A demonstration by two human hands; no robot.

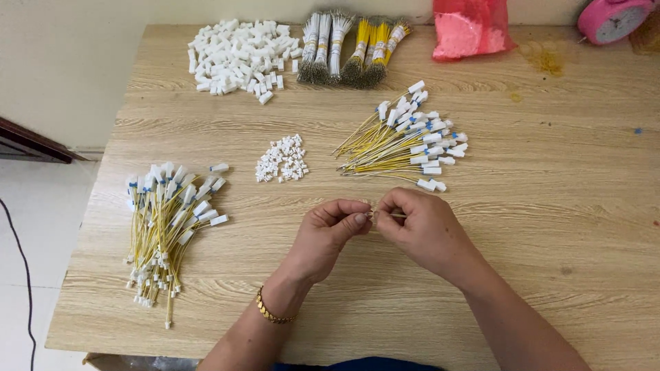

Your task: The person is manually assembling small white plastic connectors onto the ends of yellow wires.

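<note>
My left hand and my right hand meet above the wooden table, fingertips pinched together on a thin yellow wire. What sits at the wire's end between the fingers is hidden. Just beyond the hands lies a small heap of tiny white connectors. A fan of yellow wires with white plugs lies to the right of that heap. A second pile of yellow wires with plugs on both ends lies at the left.
A large heap of white plastic housings and bundles of white and yellow wires lie at the far edge. A pink bag and a pink round clock stand at the far right. The table's left edge drops to a pale floor.
</note>
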